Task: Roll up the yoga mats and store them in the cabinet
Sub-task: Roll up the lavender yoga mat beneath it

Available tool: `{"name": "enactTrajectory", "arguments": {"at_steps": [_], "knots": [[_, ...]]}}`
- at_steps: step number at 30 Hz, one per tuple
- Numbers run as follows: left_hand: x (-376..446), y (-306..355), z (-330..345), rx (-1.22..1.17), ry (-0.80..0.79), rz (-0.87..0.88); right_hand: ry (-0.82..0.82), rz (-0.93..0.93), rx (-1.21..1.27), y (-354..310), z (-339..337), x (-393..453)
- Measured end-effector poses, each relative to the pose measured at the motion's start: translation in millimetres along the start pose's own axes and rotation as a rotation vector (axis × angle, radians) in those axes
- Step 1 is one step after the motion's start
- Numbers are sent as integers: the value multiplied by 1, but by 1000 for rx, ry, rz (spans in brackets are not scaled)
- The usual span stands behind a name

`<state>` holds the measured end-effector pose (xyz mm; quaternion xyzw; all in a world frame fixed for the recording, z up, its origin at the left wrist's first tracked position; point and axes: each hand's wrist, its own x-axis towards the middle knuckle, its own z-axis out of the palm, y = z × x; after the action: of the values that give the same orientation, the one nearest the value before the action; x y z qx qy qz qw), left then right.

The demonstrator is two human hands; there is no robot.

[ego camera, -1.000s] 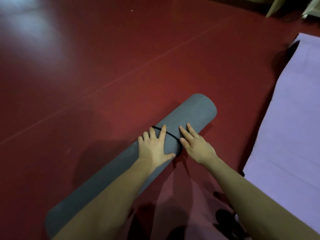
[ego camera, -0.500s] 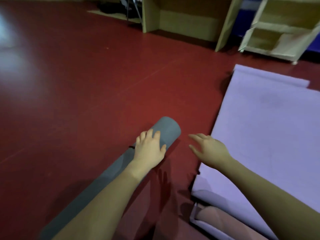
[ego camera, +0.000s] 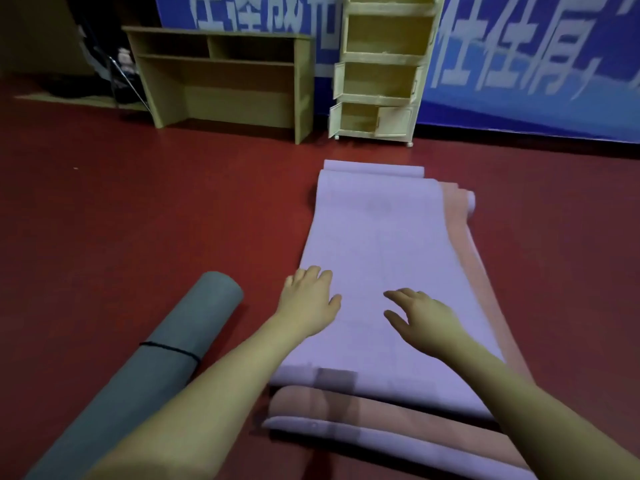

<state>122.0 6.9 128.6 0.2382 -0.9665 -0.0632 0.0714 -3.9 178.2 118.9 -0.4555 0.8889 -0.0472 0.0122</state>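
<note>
Nearest you, a pink mat (ego camera: 363, 407) shows beneath the near edge of the lilac mat (ego camera: 377, 244), which lies unrolled on the red floor (ego camera: 156, 209). Your left hand (ego camera: 308, 303) is over that mat's left edge, fingers spread and relaxed; your right hand (ego camera: 424, 315) hovers over its middle, fingers loosely open, holding nothing. Left of them lies the rolled grey mat (ego camera: 180, 327), bound by a black band (ego camera: 169, 348). Beyond the lilac mat's far edge stands the pale cabinet (ego camera: 377, 81), beside a wooden desk (ego camera: 225, 81).
</note>
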Motion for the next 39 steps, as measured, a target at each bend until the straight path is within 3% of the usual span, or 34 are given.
{"name": "enactTrajectory", "arguments": {"at_steps": [5,12,17,22,24,28,30,33,37,39], "knots": [[-1,50,12,83,-56,121,60,46,129,44,3,-31],[4,49,94,158,-231,296,-144,78,219,79,78,-41],[10,40,172,103,-344,414,-318,-35,219,91,136,-27],[24,29,228,122,-436,462,-367,-162,105,114,196,-13],[34,25,244,146,-358,474,-255,-193,67,121,213,-9],[56,22,276,202,-153,460,194,-209,-30,135,248,0],[69,23,283,208,-35,449,344,-213,-93,138,258,3],[78,18,293,190,107,471,403,-206,-158,140,270,-1],[43,11,310,129,361,622,419,-44,-229,132,293,-12],[15,5,316,160,353,726,377,30,-221,127,299,-15]]}}
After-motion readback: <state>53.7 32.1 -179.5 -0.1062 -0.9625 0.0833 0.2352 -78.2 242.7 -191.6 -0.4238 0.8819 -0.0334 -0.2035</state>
